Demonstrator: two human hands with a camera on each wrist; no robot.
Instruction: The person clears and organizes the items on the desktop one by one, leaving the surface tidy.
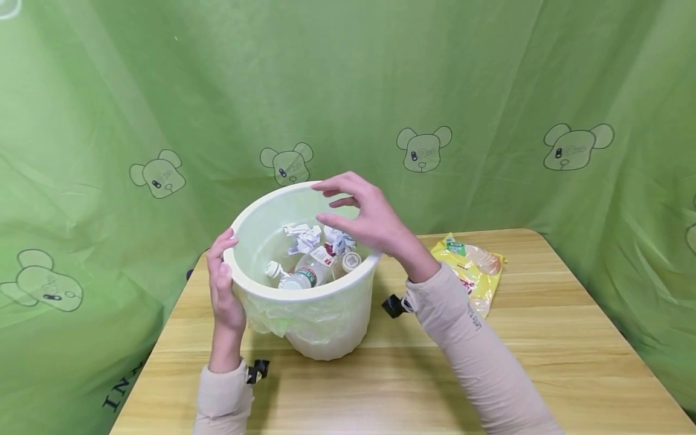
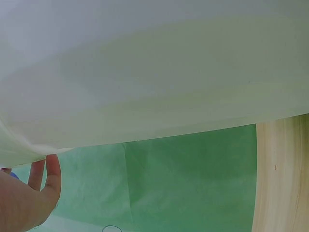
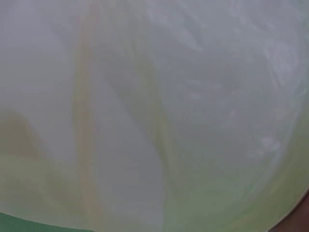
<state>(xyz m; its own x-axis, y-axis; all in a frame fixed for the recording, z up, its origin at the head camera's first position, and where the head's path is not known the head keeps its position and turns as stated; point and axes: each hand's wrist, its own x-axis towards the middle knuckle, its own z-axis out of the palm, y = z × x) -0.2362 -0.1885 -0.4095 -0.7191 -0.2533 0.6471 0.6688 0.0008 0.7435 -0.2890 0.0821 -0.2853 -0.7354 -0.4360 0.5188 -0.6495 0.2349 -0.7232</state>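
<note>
One bin [image 1: 321, 314], white w/ a pale green liner [image 1: 283, 317], sits near the middle of the table [image 1: 544, 362], tipped a bit toward the camera. Inside: crumpled paper [image 1: 303, 237], plastic bottles [image 1: 304, 273]. Left hand [image 1: 224, 290] cups the rim on its side, fingers curved against it. Right hand [image 1: 370, 219] hovers over the far rim, fingers loosely spread, holding nothing. Liner's overhang is bunched below the rim, not gathered up or lifted, so bag removal looks barely started. Yellow snack bag [image 1: 474, 270] lies to the right; green cloth [image 1: 489, 90] behind.
</note>
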